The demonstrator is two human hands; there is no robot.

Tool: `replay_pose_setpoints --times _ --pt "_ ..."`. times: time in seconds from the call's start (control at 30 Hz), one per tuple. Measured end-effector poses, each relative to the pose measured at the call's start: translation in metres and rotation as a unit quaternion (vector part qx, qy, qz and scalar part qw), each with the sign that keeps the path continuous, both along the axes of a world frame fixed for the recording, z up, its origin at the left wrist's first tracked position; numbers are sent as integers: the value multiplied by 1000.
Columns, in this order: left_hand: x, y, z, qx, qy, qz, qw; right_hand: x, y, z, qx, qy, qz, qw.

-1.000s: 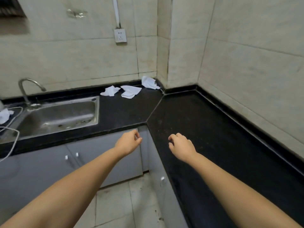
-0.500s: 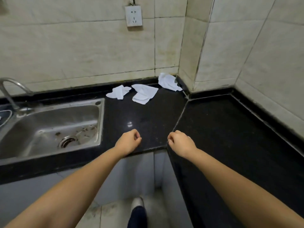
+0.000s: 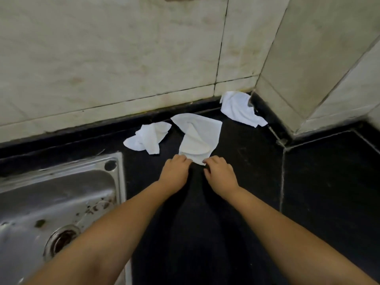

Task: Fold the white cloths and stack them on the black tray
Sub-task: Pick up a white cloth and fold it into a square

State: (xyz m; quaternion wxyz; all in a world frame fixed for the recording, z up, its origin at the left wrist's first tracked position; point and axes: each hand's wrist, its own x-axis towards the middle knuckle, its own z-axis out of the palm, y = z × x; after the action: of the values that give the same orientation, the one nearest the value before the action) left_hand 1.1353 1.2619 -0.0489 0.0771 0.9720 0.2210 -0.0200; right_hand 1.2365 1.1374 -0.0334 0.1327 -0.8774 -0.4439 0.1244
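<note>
Two hands (image 3: 197,171) on one of three cloths (image 3: 197,136)

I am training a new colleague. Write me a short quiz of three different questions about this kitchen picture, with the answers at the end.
1. How many white cloths lie on the black counter?
2. True or false: both hands are at the near edge of the middle cloth.
3. Which thing is beside the left hand? A) a steel sink B) a stove C) a kettle

Key
1. Three: the left cloth, the middle cloth and the corner cloth, all unfolded.
2. True: the left hand and the right hand both touch its near edge.
3. A: the sink is to the left of the hand.
</note>
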Motion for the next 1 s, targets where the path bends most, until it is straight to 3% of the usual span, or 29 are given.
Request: replay_pose_setpoints --times 0.3,0.4,0.57,0.7,0.87,1.0 --pt "24 39 -21 136 -31 -88 986 20 37 -26 -21 -37 -21 999" --pt "22 41 -13 138 -54 -83 985 17 38 -7 34 -13 -7 999" --pt "-1 36 18 66 -124 -22 990 21 8 49 189 117 -89 971" --pt "-14 34 56 35 -185 18 982 42 -27 98 283 119 -144 941" --pt "-25 24 103 -5 -259 60 964 63 -63 135 280 131 -136 941" --pt "-36 -3 134 -142 -315 119 931 53 -88 155 304 141 -106 936"
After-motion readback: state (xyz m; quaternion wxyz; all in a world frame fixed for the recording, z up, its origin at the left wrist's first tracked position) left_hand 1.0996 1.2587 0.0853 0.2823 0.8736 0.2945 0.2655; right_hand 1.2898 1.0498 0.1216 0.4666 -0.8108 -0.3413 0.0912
